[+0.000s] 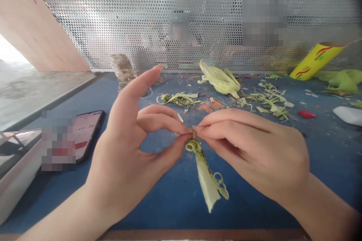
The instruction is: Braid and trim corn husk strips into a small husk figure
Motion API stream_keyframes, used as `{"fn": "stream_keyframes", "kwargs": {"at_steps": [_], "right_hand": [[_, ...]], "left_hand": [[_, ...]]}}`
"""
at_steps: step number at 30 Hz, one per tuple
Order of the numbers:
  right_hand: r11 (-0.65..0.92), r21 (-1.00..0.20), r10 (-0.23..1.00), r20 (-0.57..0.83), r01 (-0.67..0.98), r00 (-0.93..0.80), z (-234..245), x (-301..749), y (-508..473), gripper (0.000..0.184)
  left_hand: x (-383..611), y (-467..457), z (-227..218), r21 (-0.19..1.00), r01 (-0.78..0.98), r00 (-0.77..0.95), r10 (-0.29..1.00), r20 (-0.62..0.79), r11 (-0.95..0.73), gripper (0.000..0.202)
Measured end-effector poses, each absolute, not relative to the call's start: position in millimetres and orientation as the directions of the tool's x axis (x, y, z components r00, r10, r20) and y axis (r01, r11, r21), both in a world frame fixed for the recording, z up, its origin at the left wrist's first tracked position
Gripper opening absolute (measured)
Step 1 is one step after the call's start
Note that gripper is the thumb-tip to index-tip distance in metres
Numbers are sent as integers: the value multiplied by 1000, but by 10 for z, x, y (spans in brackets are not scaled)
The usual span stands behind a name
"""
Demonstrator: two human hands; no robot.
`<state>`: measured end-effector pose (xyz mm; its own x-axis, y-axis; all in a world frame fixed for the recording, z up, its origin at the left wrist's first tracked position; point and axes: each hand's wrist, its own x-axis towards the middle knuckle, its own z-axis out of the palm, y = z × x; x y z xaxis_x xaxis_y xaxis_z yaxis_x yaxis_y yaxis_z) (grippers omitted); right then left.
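Note:
A bundle of pale green corn husk strips (206, 179) hangs between my hands, curled at the top and ragged along one side. My left hand (132, 147) pinches its tied top between thumb and finger, with the index finger raised away. From the other side my right hand (254, 147) pinches the same spot, its fingertips almost touching the left ones. A thin brown tie seems to sit at the pinch, mostly hidden by the fingertips. Beyond my hands lies a larger husk bundle (220, 79), shaped like an ear of corn.
Husk scraps (181, 99) and more shreds (271, 99) litter the blue table (169, 207). A phone (89, 131) lies left, a twine spool (121, 67) stands behind. At right are a yellow tube (316, 60), a red piece (307, 114) and green netting (345, 81). Perforated metal (141, 7) closes the back.

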<state>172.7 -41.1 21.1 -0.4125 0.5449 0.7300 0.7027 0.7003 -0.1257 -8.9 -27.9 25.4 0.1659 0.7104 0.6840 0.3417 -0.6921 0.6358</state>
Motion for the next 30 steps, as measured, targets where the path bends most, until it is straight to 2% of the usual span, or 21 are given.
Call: {"fn": "stream_keyframes", "kwargs": {"at_steps": [2,4,6,8,12,21,27,30], "right_hand": [[706,-188,565,731,682,-383,230,1718,-402,10],[697,-313,618,719,646,-318,250,1704,-386,10],[678,-443,683,675,586,-280,260,1692,-364,18],[679,-502,707,645,536,-291,251,1685,-336,23],[725,-471,652,705,503,-281,196,1670,-287,12],[803,-342,479,858,488,-187,98,1612,-278,17],[779,-457,534,842,429,-72,86,1542,-290,11],[765,-532,580,814,363,-31,68,1506,-302,11]], "left_hand": [[-80,-295,267,647,370,179,734,655,-667,67],[-77,-302,276,660,371,187,749,636,-653,68],[-81,-299,279,662,346,191,741,644,-665,69],[-84,-294,278,655,337,188,730,657,-676,69],[-75,-290,278,708,282,189,761,621,-648,69],[-57,-235,272,818,124,130,827,548,-561,71],[-67,-210,303,884,-18,154,872,465,-468,64],[-69,-205,288,895,-35,163,881,444,-445,62]]}}
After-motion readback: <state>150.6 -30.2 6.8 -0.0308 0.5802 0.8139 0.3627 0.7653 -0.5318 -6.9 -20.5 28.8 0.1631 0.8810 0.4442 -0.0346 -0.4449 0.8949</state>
